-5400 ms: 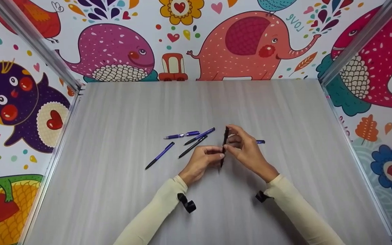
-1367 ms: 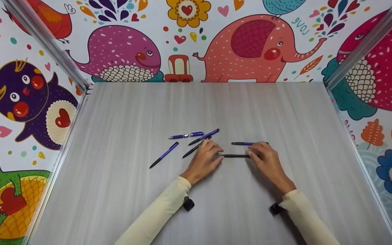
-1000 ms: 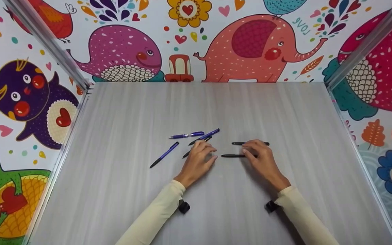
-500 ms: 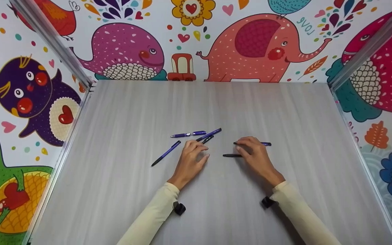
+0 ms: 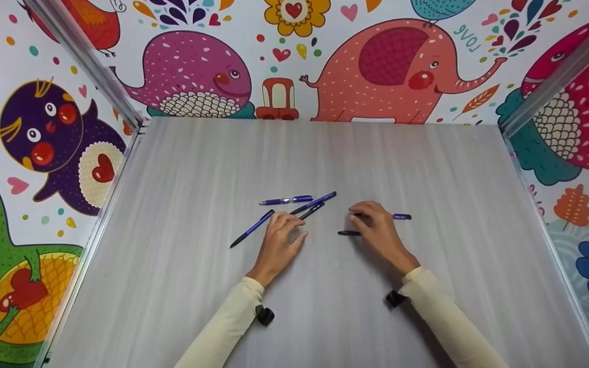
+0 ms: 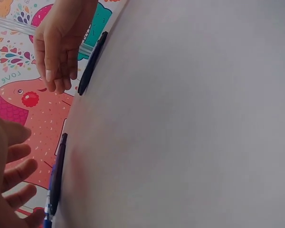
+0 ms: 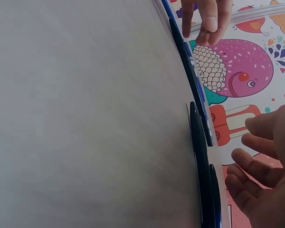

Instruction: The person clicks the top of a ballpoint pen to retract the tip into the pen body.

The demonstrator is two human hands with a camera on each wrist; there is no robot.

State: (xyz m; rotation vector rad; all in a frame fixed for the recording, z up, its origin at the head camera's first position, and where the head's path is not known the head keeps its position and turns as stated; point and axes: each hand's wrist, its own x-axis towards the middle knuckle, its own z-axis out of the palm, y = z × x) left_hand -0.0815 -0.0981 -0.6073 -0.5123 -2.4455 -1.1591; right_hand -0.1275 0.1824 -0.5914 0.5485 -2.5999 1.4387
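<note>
My left hand [image 5: 275,248] hovers with loosely bent fingers over the lower end of a black pen [image 5: 313,210]. Its fingers hold nothing in the left wrist view, where the hand [image 6: 12,173] is apart from the pens. My right hand [image 5: 380,232] is above another black pen [image 5: 348,233] and a blue pen [image 5: 402,216], hiding much of both. In the right wrist view that hand [image 7: 266,171] has relaxed, spread fingers with nothing in them, and the black pen [image 7: 202,161] lies on the table beside it.
On the grey table [image 5: 223,158], a blue pen [image 5: 251,228] lies left of my left hand. Beyond it are a clear-banded blue pen [image 5: 286,200] and a blue pen with a dark grip [image 5: 322,199]. Printed cartoon walls [image 5: 197,71] enclose the back and sides.
The black pen held upright between both hands 5.4 seconds ago now lies flat on the table, released. Since then both hands have drifted left, and the left hand has moved away from that pen.
</note>
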